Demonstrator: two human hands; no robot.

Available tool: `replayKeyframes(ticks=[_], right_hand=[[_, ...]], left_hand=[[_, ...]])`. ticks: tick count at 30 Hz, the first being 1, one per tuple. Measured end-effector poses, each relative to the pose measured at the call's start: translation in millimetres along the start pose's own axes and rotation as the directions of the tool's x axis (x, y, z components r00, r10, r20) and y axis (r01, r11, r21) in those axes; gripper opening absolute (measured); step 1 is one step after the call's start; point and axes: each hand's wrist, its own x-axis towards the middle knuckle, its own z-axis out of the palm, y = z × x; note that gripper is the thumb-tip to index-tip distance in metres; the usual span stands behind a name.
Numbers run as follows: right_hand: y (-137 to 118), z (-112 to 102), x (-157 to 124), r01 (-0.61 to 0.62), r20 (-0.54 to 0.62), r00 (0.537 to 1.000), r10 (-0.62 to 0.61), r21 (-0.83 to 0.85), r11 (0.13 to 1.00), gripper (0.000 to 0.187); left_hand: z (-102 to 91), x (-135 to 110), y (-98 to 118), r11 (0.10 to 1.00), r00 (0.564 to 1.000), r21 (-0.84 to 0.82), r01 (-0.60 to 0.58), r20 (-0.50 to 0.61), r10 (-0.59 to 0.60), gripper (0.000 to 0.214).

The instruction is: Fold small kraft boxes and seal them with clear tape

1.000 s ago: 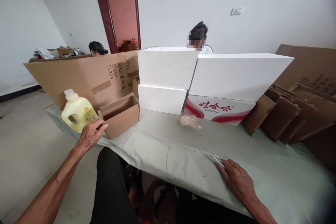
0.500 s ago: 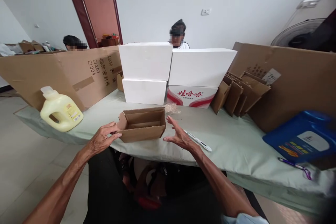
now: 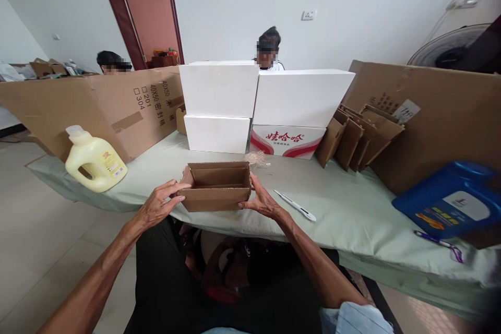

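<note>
A small open cardboard box [image 3: 216,188] sits at the near edge of the cloth-covered table [image 3: 352,209], right in front of me. My left hand [image 3: 159,203] grips its left end, fingers wrapped on the corner. My right hand [image 3: 261,199] presses against its right end, thumb on the rim. The box's flaps stand up and its inside looks empty. A white utility knife [image 3: 295,205] lies on the cloth just right of my right hand.
A yellow detergent jug [image 3: 95,159] lies at the table's left. White foam boxes [image 3: 266,99] stand behind, with folded cartons [image 3: 354,138] and large cardboard sheets [image 3: 97,107] alongside. A blue bottle [image 3: 450,201] lies at the right. Two other people sit beyond.
The box was pulled from the left side of the table to the spot before me. My right hand left the knife and closed onto the box's right end.
</note>
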Motion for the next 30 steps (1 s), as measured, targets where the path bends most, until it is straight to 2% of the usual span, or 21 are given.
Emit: replayKeyframes(ticks=[8,12,15,19,22,24,27,30], right_hand=[[-0.3,5.4,-2.8,0.062,0.023,0.998,-0.06,-0.107,0.992,0.118],[-5.6,7.1,-3.4,0.036,-0.021,0.999,-0.037,-0.062,0.997,0.112],[-15.0,4.2,-2.6,0.001,-0.059,0.998,0.001,0.043,0.999,0.111],[-29.5,-3.7,-1.9,-0.089,-0.08,0.991,0.107,0.203,0.975,0.111],[-38.3,-9.7,-2.5,-0.14,-0.067,0.984,0.163,0.27,0.953,0.1],[-41.9,-12.6,-1.5,-0.187,-0.046,0.976,0.213,0.323,0.928,0.087],[-43.2,-15.8,4.0,-0.319,0.051,0.941,0.335,0.464,0.826,0.074],[-40.8,-19.7,11.3,-0.429,0.165,0.898,0.408,0.533,0.729,0.067]], left_hand=[[8.9,28.3,-2.5,0.999,1.0,-0.035,-0.005,-0.011,0.005,0.036],[11.3,40.1,-4.9,0.998,0.999,-0.055,-0.01,-0.054,0.007,0.042],[9.2,38.8,-4.7,0.998,0.997,-0.06,0.004,-0.081,-0.008,0.056],[6.8,23.8,-5.1,1.0,0.999,0.031,0.001,-0.048,0.0,0.09],[8.4,10.6,-3.4,0.98,0.996,0.177,-0.091,0.001,0.092,0.113],[11.3,4.2,0.7,0.931,0.983,0.316,-0.184,0.046,0.179,0.119],[18.0,-0.3,10.6,0.813,0.947,0.486,-0.32,0.13,0.295,0.113],[25.1,0.9,19.7,0.757,0.914,0.519,-0.398,0.149,0.378,0.105]])
